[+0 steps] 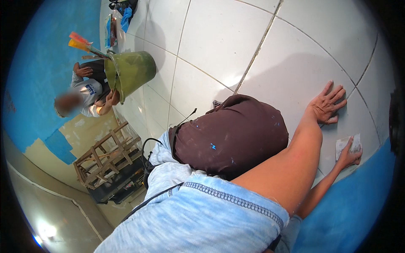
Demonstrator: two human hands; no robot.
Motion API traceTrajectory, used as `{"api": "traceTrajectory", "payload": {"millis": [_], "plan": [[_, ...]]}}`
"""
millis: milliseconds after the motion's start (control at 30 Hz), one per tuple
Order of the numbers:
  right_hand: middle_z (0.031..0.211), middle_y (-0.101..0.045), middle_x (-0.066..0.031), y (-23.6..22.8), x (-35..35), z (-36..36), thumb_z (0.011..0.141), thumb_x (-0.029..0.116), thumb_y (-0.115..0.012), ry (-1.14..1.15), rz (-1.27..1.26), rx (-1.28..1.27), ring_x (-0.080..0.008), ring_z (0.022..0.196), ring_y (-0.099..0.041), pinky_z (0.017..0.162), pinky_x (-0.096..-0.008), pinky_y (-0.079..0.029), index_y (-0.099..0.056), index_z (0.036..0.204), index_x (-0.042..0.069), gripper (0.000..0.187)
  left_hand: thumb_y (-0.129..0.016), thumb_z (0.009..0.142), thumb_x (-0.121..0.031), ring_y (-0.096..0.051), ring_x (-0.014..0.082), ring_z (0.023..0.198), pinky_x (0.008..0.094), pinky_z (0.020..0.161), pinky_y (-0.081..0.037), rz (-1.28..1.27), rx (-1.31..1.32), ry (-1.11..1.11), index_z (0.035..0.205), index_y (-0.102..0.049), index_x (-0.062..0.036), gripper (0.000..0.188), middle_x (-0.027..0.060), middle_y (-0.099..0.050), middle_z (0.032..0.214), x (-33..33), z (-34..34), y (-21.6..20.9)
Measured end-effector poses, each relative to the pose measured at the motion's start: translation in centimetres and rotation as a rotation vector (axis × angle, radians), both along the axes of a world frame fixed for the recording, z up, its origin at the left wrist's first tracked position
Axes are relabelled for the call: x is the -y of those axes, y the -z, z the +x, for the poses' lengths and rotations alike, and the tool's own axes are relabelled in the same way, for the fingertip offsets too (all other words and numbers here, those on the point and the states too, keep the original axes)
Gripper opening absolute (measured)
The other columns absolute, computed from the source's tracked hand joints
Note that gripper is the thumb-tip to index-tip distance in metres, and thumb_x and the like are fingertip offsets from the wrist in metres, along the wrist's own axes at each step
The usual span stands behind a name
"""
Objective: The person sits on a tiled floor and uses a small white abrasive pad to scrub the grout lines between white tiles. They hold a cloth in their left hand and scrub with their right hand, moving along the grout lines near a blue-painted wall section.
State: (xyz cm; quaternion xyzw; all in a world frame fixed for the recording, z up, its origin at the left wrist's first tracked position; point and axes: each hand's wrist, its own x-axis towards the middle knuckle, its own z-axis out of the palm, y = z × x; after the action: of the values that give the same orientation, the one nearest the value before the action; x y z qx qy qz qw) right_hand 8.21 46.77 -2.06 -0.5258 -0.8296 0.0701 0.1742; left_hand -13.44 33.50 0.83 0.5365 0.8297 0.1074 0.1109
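Note:
My left hand (327,103) lies palm down on the white floor tiles (223,38) with its fingers spread, and nothing is in it. Past it, close to the foot of the blue wall (354,202), my right hand (350,155) grips a small whitish sheet (342,145) with grey smudges. The thumb lies over the sheet, and the other fingers are partly hidden. Whether the sheet is paper, cloth or an abrasive piece I cannot tell. My left arm crosses in front of the right one and hides part of it.
My bent knee in brown trousers (236,135), flecked with blue paint, fills the middle. At the left, another person (90,90) sits by a green bucket (135,69) with brushes sticking out. A wooden frame (107,156) stands below them, and bags (112,31) lie at the top left.

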Motion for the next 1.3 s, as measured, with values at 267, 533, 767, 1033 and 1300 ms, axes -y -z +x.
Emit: {"api": "traceTrajectory", "payload": {"millis": [267, 533, 767, 1033, 1300], "plan": [[0.124, -0.043, -0.0176, -0.5, -0.3, -0.7, 0.072, 0.051, -0.070, -0.073, -0.122, 0.211, -0.0366, 0.116, -0.036, 0.096, -0.0494, -0.032, -0.051, 0.119, 0.013, 0.063, -0.049, 0.079, -0.053, -0.015, 0.0285, 0.139, 0.0565, 0.111, -0.007, 0.135, 0.236, -0.019, 0.136, -0.040, -0.0177, 0.067, 0.0131, -0.027, 0.146, 1.4, 0.5, 2.0], [0.117, -0.052, -0.0151, -2.7, -2.2, 2.8, 0.077, 0.036, -0.072, -0.282, 0.048, 0.213, -0.0339, 0.117, -0.042, 0.101, -0.0457, -0.032, -0.055, 0.113, 0.006, 0.050, -0.058, 0.072, -0.050, -0.012, 0.0323, 0.140, 0.0592, 0.110, -0.003, 0.342, 0.504, -0.010, 0.134, -0.042, -0.0123, 0.074, 0.0170, -0.025, 0.146, 0.5, 3.2, 6.4], [0.100, -0.056, -0.0113, -4.7, 0.9, -0.3, 0.077, 0.029, -0.072, 0.188, -0.279, -0.036, -0.0249, 0.096, -0.053, 0.081, -0.0419, -0.040, -0.053, 0.088, 0.004, 0.033, -0.052, 0.078, -0.044, -0.016, 0.0267, 0.137, 0.0537, 0.111, -0.008, 0.037, 0.148, -0.034, 0.129, -0.044, -0.0118, 0.061, 0.0122, -0.027, 0.142, 1.4, 0.5, 0.0], [0.076, -0.063, -0.0075, -5.3, 0.1, 4.9, 0.086, 0.016, -0.062, 0.423, -0.449, -0.557, -0.0109, 0.068, -0.054, 0.064, -0.0255, -0.043, -0.062, 0.092, -0.002, 0.019, -0.048, 0.081, -0.046, -0.015, 0.0292, 0.137, 0.0527, 0.110, -0.007, -0.030, 0.093, 0.036, 0.132, -0.038, -0.0099, 0.063, 0.0163, -0.025, 0.140, 1.0, 1.0, -0.2], [0.078, -0.060, 0.0021, -5.9, 1.0, 5.7, 0.088, 0.019, -0.062, 0.400, -0.670, -0.553, -0.0041, 0.071, -0.050, 0.063, -0.0194, -0.040, -0.064, 0.093, -0.001, 0.021, -0.048, 0.082, -0.044, -0.015, 0.0290, 0.137, 0.0527, 0.111, -0.006, -0.018, 0.097, 0.028, 0.132, -0.036, -0.0101, 0.062, 0.0167, -0.024, 0.140, 1.1, 1.0, 0.1]]}}
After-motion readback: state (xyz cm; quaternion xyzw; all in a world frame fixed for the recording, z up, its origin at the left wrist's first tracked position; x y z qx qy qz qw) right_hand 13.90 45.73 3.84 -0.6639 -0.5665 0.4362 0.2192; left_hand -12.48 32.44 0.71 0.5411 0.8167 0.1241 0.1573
